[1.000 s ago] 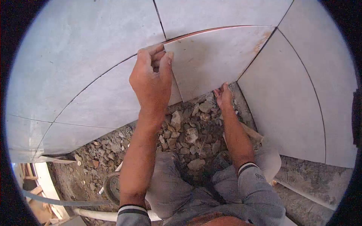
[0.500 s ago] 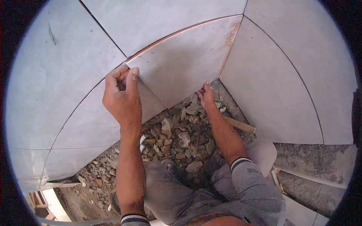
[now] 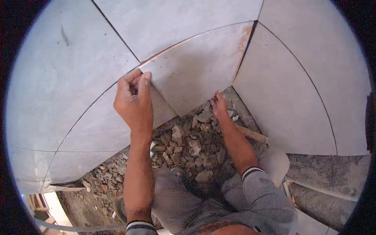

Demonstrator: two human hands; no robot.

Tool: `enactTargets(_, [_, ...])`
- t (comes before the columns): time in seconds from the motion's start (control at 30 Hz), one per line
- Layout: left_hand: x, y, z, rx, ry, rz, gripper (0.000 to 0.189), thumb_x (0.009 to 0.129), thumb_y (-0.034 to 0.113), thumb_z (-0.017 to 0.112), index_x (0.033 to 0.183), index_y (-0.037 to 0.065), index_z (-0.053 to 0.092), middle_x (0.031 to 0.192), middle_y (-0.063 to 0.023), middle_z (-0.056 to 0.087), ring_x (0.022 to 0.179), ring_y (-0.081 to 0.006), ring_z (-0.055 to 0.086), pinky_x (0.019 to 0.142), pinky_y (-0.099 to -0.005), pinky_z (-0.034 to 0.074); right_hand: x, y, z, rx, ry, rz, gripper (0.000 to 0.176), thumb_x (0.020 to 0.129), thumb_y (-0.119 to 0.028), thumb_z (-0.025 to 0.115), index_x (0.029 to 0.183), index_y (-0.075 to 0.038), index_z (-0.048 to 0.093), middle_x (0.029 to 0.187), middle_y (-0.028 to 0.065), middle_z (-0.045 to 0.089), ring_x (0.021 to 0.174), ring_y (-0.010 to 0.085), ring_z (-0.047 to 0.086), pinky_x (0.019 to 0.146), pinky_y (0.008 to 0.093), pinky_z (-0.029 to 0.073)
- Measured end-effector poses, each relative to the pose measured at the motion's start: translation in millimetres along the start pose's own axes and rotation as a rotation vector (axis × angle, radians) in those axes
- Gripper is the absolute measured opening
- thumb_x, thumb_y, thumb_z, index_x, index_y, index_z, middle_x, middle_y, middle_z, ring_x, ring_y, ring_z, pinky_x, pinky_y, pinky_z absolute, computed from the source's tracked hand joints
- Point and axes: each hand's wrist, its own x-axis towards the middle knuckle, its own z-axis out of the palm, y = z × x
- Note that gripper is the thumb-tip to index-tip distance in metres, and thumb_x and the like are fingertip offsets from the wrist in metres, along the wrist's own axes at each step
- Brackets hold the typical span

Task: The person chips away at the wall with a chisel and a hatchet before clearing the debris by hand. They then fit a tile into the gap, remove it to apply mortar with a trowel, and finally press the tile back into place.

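Note:
A large pale tile (image 3: 196, 62) with a brown smear near its right corner lies among other light tiles. My left hand (image 3: 135, 94) pinches its left corner between thumb and fingers. Under the tile's lower edge, my right hand (image 3: 219, 105) grips the rim near the right end, its fingertips partly hidden. A dark gap shows between this tile and the right-hand tile (image 3: 278, 94). Its left side overlaps or abuts a neighbouring tile (image 3: 98, 125); which of the two is unclear.
Broken stones (image 3: 176, 150) and dirt fill the area below the tiles. A wooden piece (image 3: 252, 134) lies near my right forearm. My knees and grey clothing are at the bottom. Grey slabs (image 3: 329, 172) sit at the lower right, and a pale curved strip (image 3: 78, 228) crosses the lower left.
The gap along the tile's right side has widened and darkened, while the brown line along its upper edge has thinned. Both hands still hold the tile. The whole view has shifted slightly.

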Motion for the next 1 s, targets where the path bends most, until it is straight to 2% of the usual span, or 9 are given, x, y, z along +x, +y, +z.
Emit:
enactTargets(0.03, [1,0,-1,0.027,0.000,0.028,0.019,0.078,0.010,0.069,0.089,-0.003,0.061,0.077,-0.0100,0.065,0.068,-0.0104,0.059,0.063,-0.0237,0.048,4,2,-4,0.001,-0.014,0.005,0.017,0.088,-0.027,0.058,0.092,-0.014,0.048,0.076,-0.0016,0.045,0.069,0.0137,0.047,0.072,0.0333,0.045])
enactTargets(0.13, [0,0,-1,-0.017,0.000,0.014,0.019,0.078,0.010,0.068,0.091,-0.003,0.060,0.076,-0.0098,0.065,0.066,-0.0110,0.059,0.062,-0.0245,0.047,8,7,-13,-0.018,-0.129,0.000,0.017,0.086,-0.025,0.060,0.090,-0.015,0.047,0.076,-0.0014,0.046,0.070,0.0147,0.048,0.073,0.0346,0.046])
enactTargets(0.27, [-1,-3,-2,-0.010,-0.010,0.049,0.019,0.079,0.010,0.066,0.094,-0.001,0.060,0.077,-0.0086,0.064,0.068,-0.0117,0.058,0.063,-0.0252,0.047,5,2,-13,-0.041,-0.098,0.016,0.013,0.089,-0.025,0.057,0.092,-0.015,0.049,0.081,-0.0029,0.048,0.074,0.0136,0.046,0.075,0.0338,0.043])
enactTargets(0.37, [-4,1,-4,-0.047,-0.016,-0.006,0.026,0.081,0.017,0.067,0.101,0.002,0.060,0.082,-0.0078,0.062,0.074,-0.0117,0.057,0.068,-0.0255,0.047,5,-3,-11,-0.051,-0.077,0.054,0.014,0.089,-0.024,0.057,0.094,-0.014,0.048,0.081,-0.0025,0.048,0.076,0.0139,0.047,0.076,0.0343,0.044])
enactTargets(0.43, [-5,-1,-6,-0.004,-0.072,0.064,0.026,0.082,0.016,0.065,0.104,0.004,0.059,0.083,-0.0063,0.061,0.075,-0.0115,0.057,0.068,-0.0254,0.047,2,-7,-5,-0.072,-0.030,0.074,0.015,0.089,-0.024,0.058,0.095,-0.014,0.048,0.082,-0.0024,0.048,0.077,0.0140,0.047,0.077,0.0350,0.044])
enactTargets(0.63, [-2,0,-8,-0.031,-0.077,0.056,0.025,0.083,0.015,0.063,0.105,0.003,0.058,0.083,-0.0051,0.059,0.075,-0.0118,0.056,0.069,-0.0256,0.046,3,-1,-13,-0.111,-0.069,0.039,0.018,0.088,-0.023,0.059,0.099,-0.014,0.047,0.084,-0.0020,0.049,0.076,0.0148,0.048,0.078,0.0353,0.044])
enactTargets(0.83, [-1,1,-11,0.029,-0.015,0.087,0.020,0.082,0.009,0.062,0.101,0.002,0.059,0.079,-0.0065,0.059,0.071,-0.0120,0.055,0.065,-0.0254,0.046,-6,3,-17,-0.089,-0.141,0.116,0.024,0.085,-0.024,0.063,0.102,-0.015,0.049,0.087,-0.0037,0.052,0.078,0.0142,0.049,0.083,0.0362,0.041])
enactTargets(0.9, [-1,0,-13,0.025,-0.027,0.060,0.020,0.082,0.009,0.062,0.101,0.002,0.059,0.079,-0.0067,0.059,0.071,-0.0122,0.056,0.066,-0.0254,0.046,-22,-8,-4,-0.219,-0.006,0.104,0.020,0.084,-0.024,0.064,0.097,-0.016,0.051,0.089,-0.0043,0.052,0.084,0.0131,0.048,0.084,0.0361,0.039])
enactTargets(1.0, [-1,-3,-15,0.028,-0.030,0.050,0.020,0.082,0.009,0.062,0.100,0.002,0.060,0.079,-0.0070,0.060,0.072,-0.0124,0.056,0.067,-0.0254,0.046,-5,7,-18,-0.151,-0.014,0.102,0.020,0.083,-0.023,0.065,0.096,-0.016,0.051,0.091,-0.0039,0.053,0.089,0.0133,0.048,0.087,0.0360,0.036])
